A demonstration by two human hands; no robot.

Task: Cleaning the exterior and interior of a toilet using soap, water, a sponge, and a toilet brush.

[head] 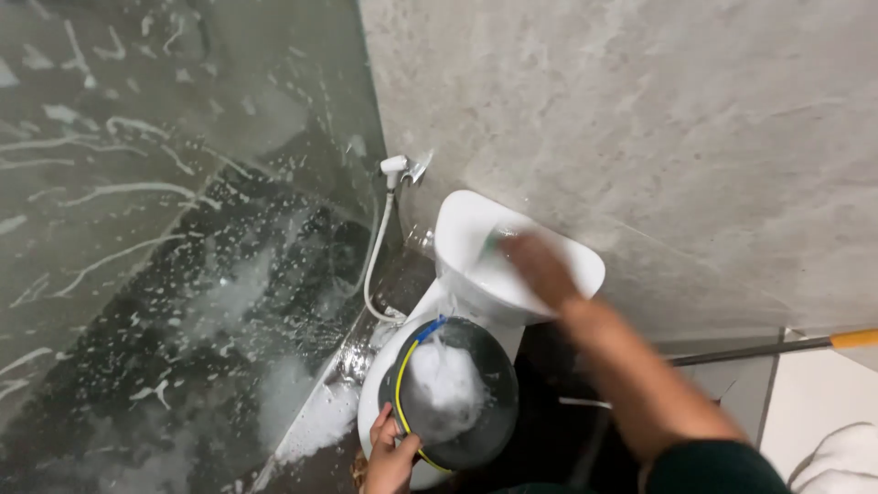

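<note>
Soap-streaked glass partition (174, 229) at left, with the bidet sprayer (395, 166) and its hose hanging at the wall corner. Your left hand (391, 457) is closed on the rim of the dark bucket (476, 402) of foamy water, held over the toilet bowl. Your right hand (538, 265), blurred, presses a green sponge (494, 242) on the white cistern lid (512, 256); its grip cannot be told. Step judged: scrubbing the lid; next calls for firm, even strokes

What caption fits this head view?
Right hand scrubs the white toilet tank with a green sponge; left hand grips a sudsy dark bucket.
</note>
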